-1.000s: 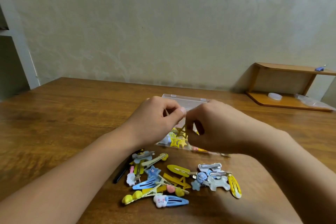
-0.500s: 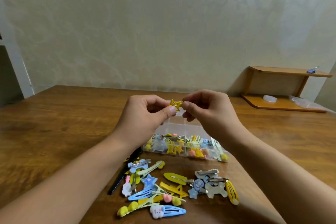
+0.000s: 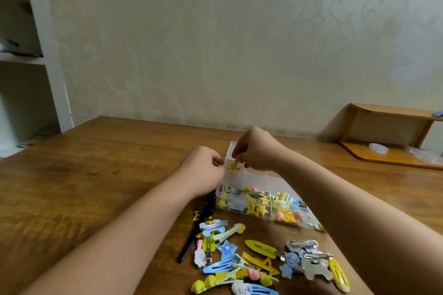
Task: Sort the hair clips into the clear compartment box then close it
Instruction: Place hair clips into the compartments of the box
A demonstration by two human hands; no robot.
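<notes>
A clear compartment box lies open on the wooden table, with yellow, pink and blue clips in its near compartments. Above its far left part, my left hand and my right hand together pinch a yellow star hair clip between their fingertips. A pile of loose hair clips in yellow, blue, white and grey lies on the table in front of the box, between my forearms. My right forearm hides the box's right end.
A long black clip lies left of the pile. A small wooden shelf stands at the back right against the wall. A white shelving unit is at the far left. The wooden table reaches to the wall.
Both hands lifted the yellow star clip from the box, then carried it back and left over the box's far left part. The camera view shifted left.
</notes>
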